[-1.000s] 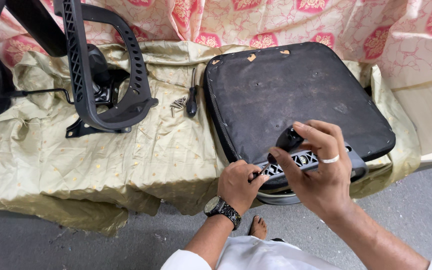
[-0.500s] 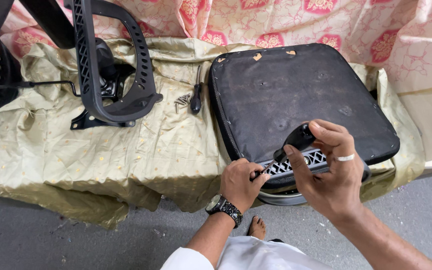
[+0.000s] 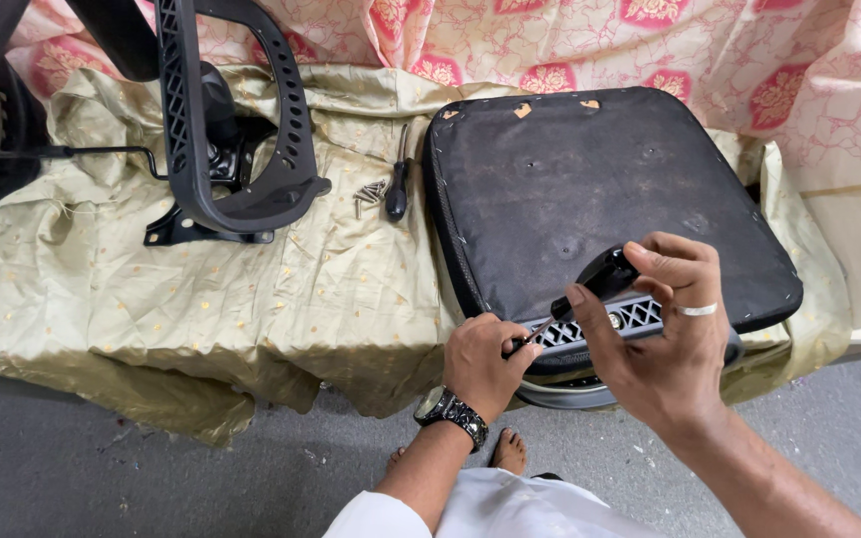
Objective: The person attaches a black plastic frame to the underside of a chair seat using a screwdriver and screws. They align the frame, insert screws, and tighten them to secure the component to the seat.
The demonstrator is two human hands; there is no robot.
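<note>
Gold cloth w/ black seat pad [image 3: 590, 189]; right hand [image 3: 665, 344] gripping screwdriver [image 3: 590, 284], left hand [image 3: 480, 364] pinching tip

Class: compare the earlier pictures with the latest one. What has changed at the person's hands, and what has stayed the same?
Little changed. The right hand still grips the screwdriver, its handle shifted slightly; the left hand still steadies the tip at the latticed bracket. The seat pad, spare screwdriver and armrest frame stayed put.

One head-worn camera looks steeply down from just above the person's arms, close to the cloth-covered table [image 3: 201, 319]. The table's far edge and a floral curtain [image 3: 570, 50] run along the top; grey floor [image 3: 102, 478] fills the bottom.
</note>
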